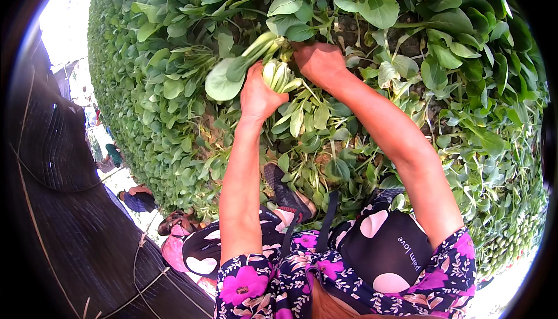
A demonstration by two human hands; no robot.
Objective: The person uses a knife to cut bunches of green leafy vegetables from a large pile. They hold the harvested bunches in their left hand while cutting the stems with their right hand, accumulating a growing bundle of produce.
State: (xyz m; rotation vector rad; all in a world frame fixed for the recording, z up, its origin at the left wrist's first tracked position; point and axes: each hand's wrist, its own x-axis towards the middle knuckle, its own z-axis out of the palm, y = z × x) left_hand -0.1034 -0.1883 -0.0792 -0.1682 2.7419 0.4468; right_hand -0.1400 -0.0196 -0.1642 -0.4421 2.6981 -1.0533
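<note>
My left hand is wrapped around a bunch of leafy greens that look like bok choy, their pale stalk ends turned up. More stalks with broad green leaves stick out over its fingers to the left. My right hand is curled close to the right of the bunch, near the base of a plant among the standing leaves. Its fingertips are hidden, so what it grips is unclear. Below the bunch, loose leaves, some yellowing, lie among low plants.
Dense rows of greens stand to the left and far side. Cut or lying greens are at the right. Black netting with cords hangs at the left. A shoe rests among leaves. Another person bends beyond the bed.
</note>
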